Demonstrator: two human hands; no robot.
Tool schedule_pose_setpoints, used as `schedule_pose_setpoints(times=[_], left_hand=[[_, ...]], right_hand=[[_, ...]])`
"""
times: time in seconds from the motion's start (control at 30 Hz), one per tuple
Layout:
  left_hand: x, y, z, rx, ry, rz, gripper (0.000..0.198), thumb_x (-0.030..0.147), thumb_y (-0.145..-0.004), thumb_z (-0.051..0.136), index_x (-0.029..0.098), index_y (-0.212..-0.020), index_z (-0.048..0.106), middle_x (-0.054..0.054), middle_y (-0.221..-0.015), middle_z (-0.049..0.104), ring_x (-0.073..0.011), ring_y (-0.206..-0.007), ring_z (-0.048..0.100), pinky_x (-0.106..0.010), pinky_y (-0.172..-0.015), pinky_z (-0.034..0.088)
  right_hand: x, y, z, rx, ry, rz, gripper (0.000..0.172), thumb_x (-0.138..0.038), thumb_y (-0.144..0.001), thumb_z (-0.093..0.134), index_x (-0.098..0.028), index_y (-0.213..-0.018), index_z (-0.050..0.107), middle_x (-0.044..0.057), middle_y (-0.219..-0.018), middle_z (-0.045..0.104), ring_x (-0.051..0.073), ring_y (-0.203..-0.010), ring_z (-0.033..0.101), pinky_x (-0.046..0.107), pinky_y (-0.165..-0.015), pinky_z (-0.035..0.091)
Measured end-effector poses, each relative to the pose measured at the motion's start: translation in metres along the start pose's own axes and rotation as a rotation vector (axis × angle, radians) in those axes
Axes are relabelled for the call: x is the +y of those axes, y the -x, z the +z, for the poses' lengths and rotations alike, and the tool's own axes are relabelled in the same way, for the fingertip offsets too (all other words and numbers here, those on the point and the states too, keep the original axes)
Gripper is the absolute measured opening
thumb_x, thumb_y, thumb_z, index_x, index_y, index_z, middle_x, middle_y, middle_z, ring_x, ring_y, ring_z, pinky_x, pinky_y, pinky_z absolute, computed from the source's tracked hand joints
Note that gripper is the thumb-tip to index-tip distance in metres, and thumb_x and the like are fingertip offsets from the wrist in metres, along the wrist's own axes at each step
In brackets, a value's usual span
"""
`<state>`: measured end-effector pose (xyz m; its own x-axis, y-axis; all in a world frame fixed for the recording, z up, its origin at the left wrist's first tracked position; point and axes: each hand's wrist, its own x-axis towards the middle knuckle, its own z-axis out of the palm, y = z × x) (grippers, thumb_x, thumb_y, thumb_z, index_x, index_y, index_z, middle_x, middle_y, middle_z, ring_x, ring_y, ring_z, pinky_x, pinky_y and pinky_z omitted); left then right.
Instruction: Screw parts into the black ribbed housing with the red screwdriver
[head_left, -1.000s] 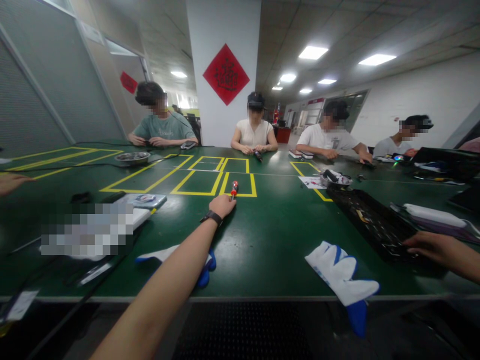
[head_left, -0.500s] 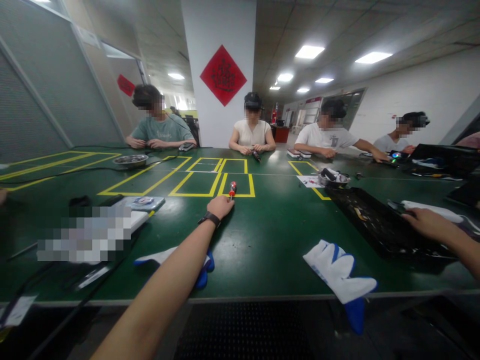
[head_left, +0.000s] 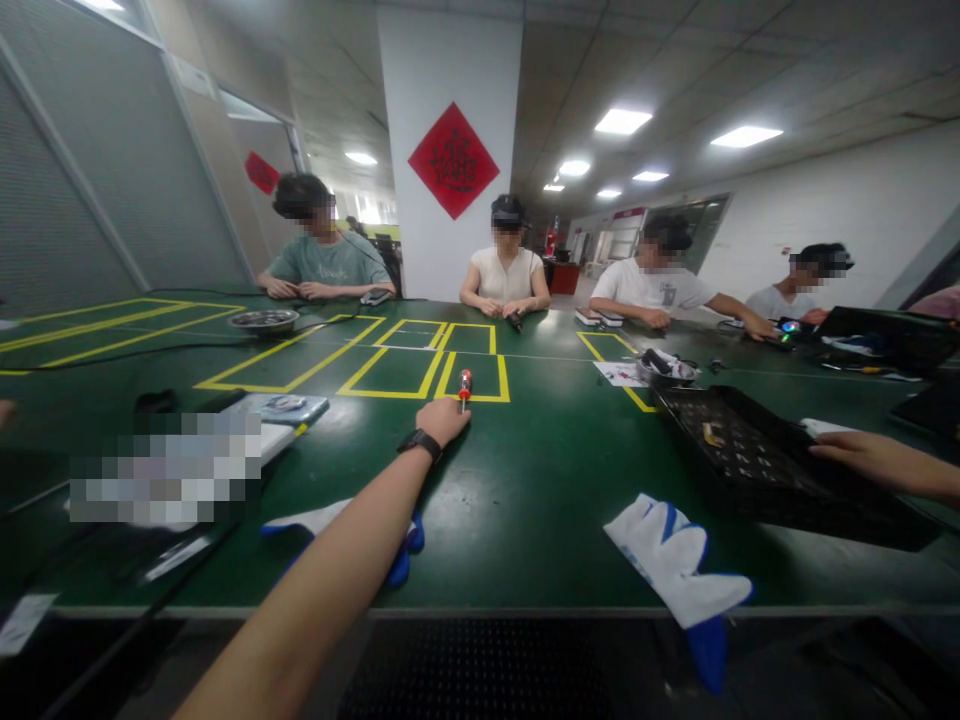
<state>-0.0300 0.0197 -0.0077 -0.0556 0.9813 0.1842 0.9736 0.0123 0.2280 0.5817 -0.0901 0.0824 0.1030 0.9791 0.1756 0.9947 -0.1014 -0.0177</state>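
My left hand (head_left: 444, 424), a dark band on its wrist, reaches far across the green table. Its fingers are closed at the metal shaft of a screwdriver (head_left: 465, 384), whose red and clear handle points away from me near a yellow taped square. At the far right, my right hand (head_left: 862, 460) grips the right side of a black tray (head_left: 750, 455). The tray is tilted, its near end off the table, with a few small pieces inside. One white and blue glove (head_left: 675, 560) hangs over the front edge; another glove (head_left: 407, 560) lies partly under my left forearm.
Yellow tape (head_left: 390, 393) marks rectangles on the green table (head_left: 525, 540). A metal bowl (head_left: 264, 321) stands far left; another bowl with items (head_left: 667, 368) is behind the tray. A blurred pale package (head_left: 187, 470) and cables lie left. Several people sit opposite.
The black tray's near end has risen and its inside now faces me more, with my right hand at its side. My left hand stays by the screwdriver. The view has tipped slightly.
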Motion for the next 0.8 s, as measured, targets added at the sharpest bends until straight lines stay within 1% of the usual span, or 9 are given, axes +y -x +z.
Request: schedule_pose_setpoints(times=[0.07, 0.13, 0.2, 0.3, 0.4, 0.5, 0.63, 0.73, 0.8], left_hand=[[0.001, 0.000, 0.001, 0.004, -0.007, -0.003, 0.037, 0.045, -0.078, 0.040, 0.018, -0.081, 0.066, -0.012, -0.090, 0.067, -0.0231, -0.084, 0.062, -0.028, -0.068, 0.045], [0.001, -0.001, 0.002, 0.015, -0.010, -0.008, 0.035, 0.041, -0.078, 0.040, 0.017, -0.084, 0.065, -0.012, -0.092, 0.066, -0.0233, -0.085, 0.062, -0.028, -0.068, 0.045], [0.001, -0.001, 0.002, 0.020, 0.002, -0.022, 0.035, 0.040, -0.078, 0.040, 0.016, -0.085, 0.065, -0.013, -0.093, 0.066, -0.0240, -0.085, 0.062, -0.028, -0.068, 0.045], [0.000, -0.004, 0.000, -0.002, 0.062, -0.040, 0.035, 0.039, -0.079, 0.039, 0.015, -0.083, 0.065, -0.014, -0.093, 0.066, -0.0236, -0.083, 0.062, -0.028, -0.066, 0.044], [-0.003, -0.007, -0.002, -0.014, 0.101, -0.044, 0.037, 0.038, -0.083, 0.034, 0.017, -0.080, 0.065, -0.011, -0.086, 0.067, -0.0199, -0.078, 0.063, -0.025, -0.063, 0.042], [-0.006, -0.008, -0.005, 0.031, 0.103, -0.060, 0.046, 0.036, -0.088, 0.023, 0.016, -0.080, 0.064, -0.011, -0.086, 0.066, -0.0189, -0.079, 0.062, -0.024, -0.061, 0.040], [-0.003, -0.005, -0.012, 0.179, 0.112, -0.083, 0.050, 0.037, -0.091, 0.015, 0.017, -0.088, 0.060, -0.011, -0.093, 0.065, -0.0196, -0.085, 0.059, -0.025, -0.062, 0.037], [0.007, 0.001, -0.018, 0.290, 0.130, -0.053, 0.048, 0.039, -0.092, 0.016, 0.017, -0.088, 0.058, -0.010, -0.087, 0.064, -0.0186, -0.082, 0.059, -0.025, -0.062, 0.035], [0.015, 0.004, -0.020, 0.316, 0.136, -0.006, 0.046, 0.039, -0.092, 0.017, 0.017, -0.086, 0.057, -0.009, -0.084, 0.064, -0.0179, -0.078, 0.058, -0.025, -0.061, 0.033]], right_hand=[[-0.019, 0.001, -0.014, -0.153, -0.140, 0.015, 0.028, -0.040, -0.075, 0.049, -0.018, -0.077, 0.066, 0.015, -0.095, 0.065, 0.023, -0.087, 0.059, 0.031, -0.079, 0.041], [-0.052, 0.003, -0.022, -0.182, -0.192, 0.001, 0.033, -0.045, -0.078, 0.045, -0.017, -0.080, 0.064, 0.015, -0.098, 0.064, 0.024, -0.090, 0.058, 0.031, -0.079, 0.040], [-0.096, 0.008, -0.022, -0.172, -0.226, -0.086, 0.037, -0.048, -0.080, 0.041, -0.017, -0.083, 0.061, 0.012, -0.098, 0.063, 0.023, -0.089, 0.056, 0.031, -0.078, 0.039], [-0.175, 0.013, -0.006, -0.153, -0.272, -0.253, 0.039, -0.046, -0.084, 0.033, -0.015, -0.078, 0.056, 0.009, -0.086, 0.062, 0.021, -0.079, 0.055, 0.030, -0.071, 0.038], [-0.251, 0.012, 0.020, -0.056, -0.297, -0.371, 0.034, -0.041, -0.085, 0.030, -0.018, -0.065, 0.046, 0.006, -0.070, 0.056, 0.018, -0.067, 0.051, 0.029, -0.064, 0.036], [-0.308, 0.001, 0.044, -0.022, -0.302, -0.449, 0.031, -0.035, -0.085, 0.031, -0.020, -0.061, 0.042, 0.006, -0.066, 0.054, 0.016, -0.063, 0.049, 0.028, -0.063, 0.034], [-0.350, -0.021, 0.066, -0.036, -0.281, -0.453, 0.031, -0.030, -0.085, 0.033, -0.019, -0.059, 0.046, 0.009, -0.069, 0.057, 0.017, -0.066, 0.050, 0.028, -0.064, 0.033], [-0.358, -0.032, 0.076, -0.055, -0.284, -0.445, 0.031, -0.028, -0.085, 0.033, -0.018, -0.061, 0.050, 0.010, -0.073, 0.060, 0.018, -0.070, 0.053, 0.028, -0.066, 0.034], [-0.357, -0.035, 0.079, -0.066, -0.283, -0.437, 0.031, -0.028, -0.085, 0.034, -0.017, -0.062, 0.051, 0.010, -0.074, 0.061, 0.019, -0.072, 0.055, 0.028, -0.067, 0.035]])
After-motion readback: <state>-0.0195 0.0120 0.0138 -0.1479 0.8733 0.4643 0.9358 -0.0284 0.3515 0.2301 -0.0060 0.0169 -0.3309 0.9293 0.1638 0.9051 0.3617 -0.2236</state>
